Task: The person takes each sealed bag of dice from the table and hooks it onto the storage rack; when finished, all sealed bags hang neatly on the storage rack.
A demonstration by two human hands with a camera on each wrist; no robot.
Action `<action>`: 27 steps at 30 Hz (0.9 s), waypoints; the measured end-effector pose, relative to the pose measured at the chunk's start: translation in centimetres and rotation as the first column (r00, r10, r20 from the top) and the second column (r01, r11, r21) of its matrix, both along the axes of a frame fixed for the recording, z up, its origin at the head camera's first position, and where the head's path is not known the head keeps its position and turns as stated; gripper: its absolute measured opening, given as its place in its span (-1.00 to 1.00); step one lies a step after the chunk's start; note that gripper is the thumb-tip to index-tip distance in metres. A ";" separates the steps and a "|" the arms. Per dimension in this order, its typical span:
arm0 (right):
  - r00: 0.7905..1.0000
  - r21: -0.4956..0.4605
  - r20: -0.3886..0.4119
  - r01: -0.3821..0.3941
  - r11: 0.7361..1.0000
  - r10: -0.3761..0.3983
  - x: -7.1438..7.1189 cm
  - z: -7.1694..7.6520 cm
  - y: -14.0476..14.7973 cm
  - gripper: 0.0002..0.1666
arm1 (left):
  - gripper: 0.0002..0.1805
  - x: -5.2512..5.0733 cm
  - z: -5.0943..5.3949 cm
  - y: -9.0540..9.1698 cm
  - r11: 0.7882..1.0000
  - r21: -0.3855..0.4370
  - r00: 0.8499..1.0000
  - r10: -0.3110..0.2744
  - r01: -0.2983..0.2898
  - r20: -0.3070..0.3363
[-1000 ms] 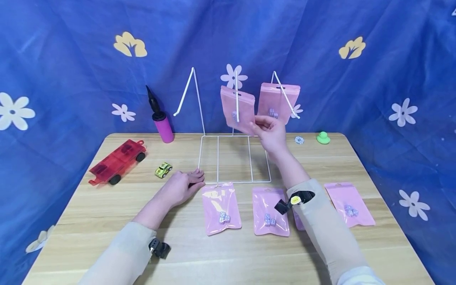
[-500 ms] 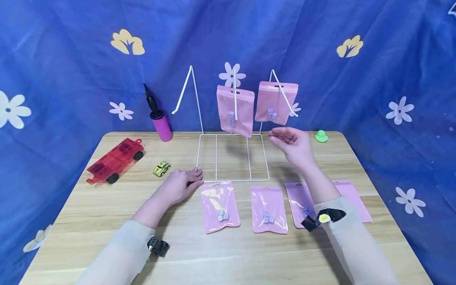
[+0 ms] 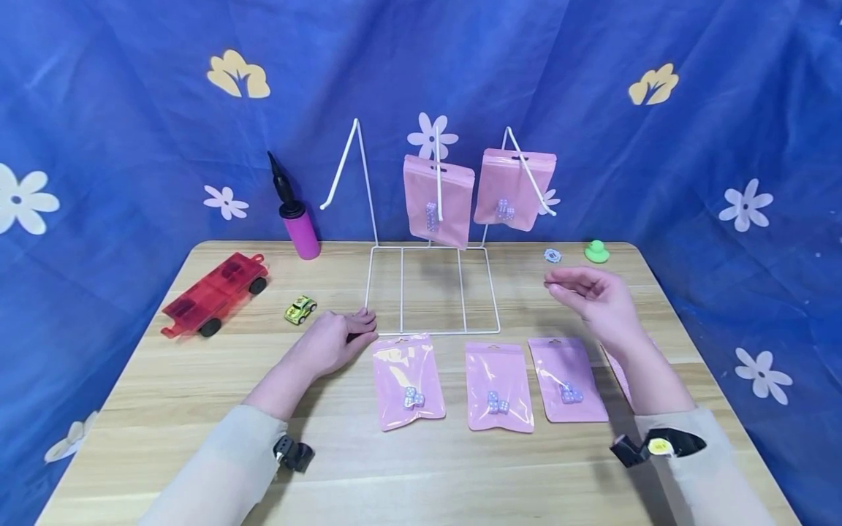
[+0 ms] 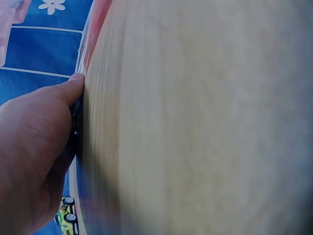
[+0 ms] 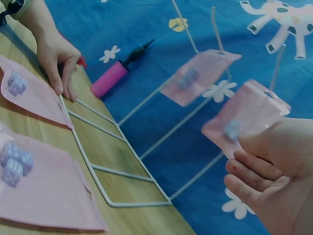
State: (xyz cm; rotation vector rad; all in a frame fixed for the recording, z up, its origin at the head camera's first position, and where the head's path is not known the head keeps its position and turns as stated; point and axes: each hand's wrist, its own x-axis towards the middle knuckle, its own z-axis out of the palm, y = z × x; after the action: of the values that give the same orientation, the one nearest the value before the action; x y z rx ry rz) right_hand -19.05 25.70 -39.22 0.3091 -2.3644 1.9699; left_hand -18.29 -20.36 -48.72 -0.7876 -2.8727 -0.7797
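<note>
A white wire rack stands on the table with upright hooks. One pink zip bag with dice hangs on its middle hook, another pink zip bag on the right hook. My left hand holds the rack's front left corner between thumb and fingers; the left wrist view shows the thumb there. My right hand is over the table's right side, fingers loosely bent, nothing in it. Pink zip bags of dice lie in front: left, middle, right, and one mostly hidden under the right forearm.
A red toy trailer, a small yellow-green toy car and a pink hand pump are at the left. A blue-and-white chip and a green rubber duck sit back right. A blue cloth hangs behind.
My right hand has let go of the zip bag on the middle hook and moved right and toward me. That bag now hangs freely. The left hand stays on the rack's corner.
</note>
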 end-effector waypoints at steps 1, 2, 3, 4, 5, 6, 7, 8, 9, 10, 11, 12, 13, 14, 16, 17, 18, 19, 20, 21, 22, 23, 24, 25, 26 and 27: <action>1.000 -0.009 -0.001 0.002 1.000 -0.002 0.2 0.0 0.4 -0.62 | -0.60 0.0 0.0 0.0 1.000 0.001 1.000 -0.001 0.001 -0.001; 1.000 -0.018 0.001 0.005 1.000 -0.005 0.5 0.0 0.9 -0.62 | -0.60 0.0 0.0 0.0 1.000 0.002 1.000 -0.002 0.002 -0.003; 1.000 -0.036 0.003 0.008 0.999 -0.008 0.7 0.0 1.3 -0.63 | -0.60 0.0 0.0 0.0 1.000 0.004 1.000 -0.004 0.004 -0.004; 1.000 -0.065 0.008 0.006 0.998 -0.005 0.8 0.0 1.8 -0.63 | -0.60 0.0 0.0 0.0 1.000 0.004 1.000 -0.005 0.005 -0.005; 1.000 -0.094 0.011 0.005 0.996 -0.004 1.0 0.0 2.3 -0.62 | -0.60 0.0 0.0 0.0 1.000 0.005 1.000 -0.006 0.006 -0.007; 1.000 -0.108 0.010 0.011 0.994 -0.010 1.2 -0.1 2.7 -0.63 | -0.61 0.0 0.0 0.0 1.000 0.006 1.000 -0.007 0.007 -0.008; 1.000 -0.117 0.009 0.019 0.993 -0.018 1.4 -0.1 3.2 -0.63 | -0.61 0.0 0.0 0.0 1.000 0.005 1.000 -0.008 0.008 -0.009; 1.000 -0.124 0.006 0.028 0.992 -0.027 1.5 -0.1 3.7 -0.63 | -0.61 0.0 0.0 0.0 1.000 0.004 1.000 -0.009 0.009 -0.011; 0.999 -0.130 0.004 0.038 0.991 -0.038 1.7 -0.1 4.2 -0.62 | -0.61 0.0 -0.1 0.0 1.000 0.003 1.000 -0.008 0.008 -0.013; 0.999 -0.134 0.002 0.049 0.990 -0.049 1.8 -0.1 4.7 -0.61 | -0.61 0.0 -0.1 0.0 1.000 0.002 1.000 -0.007 0.007 -0.015; 0.998 -0.126 -0.002 0.066 0.990 -0.066 2.0 -0.1 5.2 -0.61 | -0.61 0.0 -0.1 -0.1 1.000 0.003 1.000 -0.008 0.008 -0.020; 0.997 -0.121 -0.001 0.078 0.990 -0.079 2.1 -0.1 5.7 -0.60 | -0.62 0.0 -0.1 -0.1 1.000 0.004 1.000 -0.008 0.008 -0.024; 0.996 -0.125 0.004 0.090 0.988 -0.090 2.3 -0.1 6.2 -0.58 | -0.62 0.0 -0.1 -0.1 1.000 0.004 1.000 -0.007 0.007 -0.025; 0.995 -0.127 0.010 0.103 0.987 -0.102 2.4 -0.1 6.7 -0.57 | -0.62 0.0 -0.1 0.0 1.000 0.007 1.000 -0.007 0.007 -0.027; 0.992 -0.135 0.029 0.126 0.983 -0.124 2.7 -0.2 7.8 -0.55 | -0.61 -0.1 -0.2 0.0 1.000 0.011 1.000 -0.009 0.009 -0.028; 0.990 -0.133 0.040 0.139 0.981 -0.135 2.8 -0.3 8.4 -0.54 | -0.61 -0.1 -0.2 0.0 1.000 0.012 1.000 -0.009 0.010 -0.028; 0.988 -0.129 0.053 0.151 0.980 -0.146 2.9 -0.4 8.9 -0.54 | -0.61 -0.1 -0.2 0.0 1.000 0.013 1.000 -0.008 0.008 -0.025; 0.985 -0.115 0.062 0.167 0.979 -0.161 2.9 -0.6 9.5 -0.54 | -0.61 -0.1 -0.1 0.0 1.000 0.015 1.000 -0.007 0.007 -0.024; 0.983 -0.104 0.074 0.177 0.979 -0.170 3.0 -0.8 10.0 -0.54 | -0.61 -0.1 -0.2 0.0 1.000 0.015 1.000 -0.006 0.006 -0.024; 0.980 -0.093 0.088 0.185 0.978 -0.177 3.0 -1.0 10.6 -0.55 | -0.61 -0.1 -0.2 0.0 1.000 0.015 1.000 -0.005 0.005 -0.025; 0.979 -0.089 0.103 0.185 0.979 -0.175 3.1 -1.2 11.2 -0.56 | -0.61 -0.1 -0.1 0.0 1.000 0.015 1.000 -0.004 0.005 -0.024; 0.977 -0.076 0.121 0.184 0.980 -0.174 3.2 -1.4 11.8 -0.58 | -0.61 -0.1 -0.1 0.0 1.000 0.015 1.000 -0.004 0.005 -0.026; 0.975 -0.064 0.140 0.182 0.981 -0.172 3.2 -1.7 12.4 -0.60 | -0.62 -0.1 -0.1 0.0 1.000 0.017 1.000 -0.005 0.005 -0.026; 0.973 -0.051 0.157 0.179 0.983 -0.169 3.3 -2.0 12.9 -0.63 | -0.62 -0.1 -0.2 0.0 1.000 0.018 1.000 -0.006 0.007 -0.027; 0.970 -0.033 0.175 0.177 0.984 -0.169 3.4 -2.2 13.5 -0.64 | -0.62 -0.1 -0.2 0.0 1.000 0.020 1.000 -0.008 0.009 -0.027; 0.967 -0.008 0.192 0.173 0.985 -0.169 3.5 -2.5 14.0 -0.66 | -0.62 -0.1 -0.2 0.0 1.000 0.022 1.000 -0.010 0.010 -0.027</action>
State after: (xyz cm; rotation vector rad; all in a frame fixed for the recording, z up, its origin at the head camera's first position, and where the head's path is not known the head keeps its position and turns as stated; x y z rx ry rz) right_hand -15.54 39.73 -41.74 -0.0878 -2.3800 2.0272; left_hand -18.35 -20.36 -48.92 -0.8042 -2.8343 -0.7942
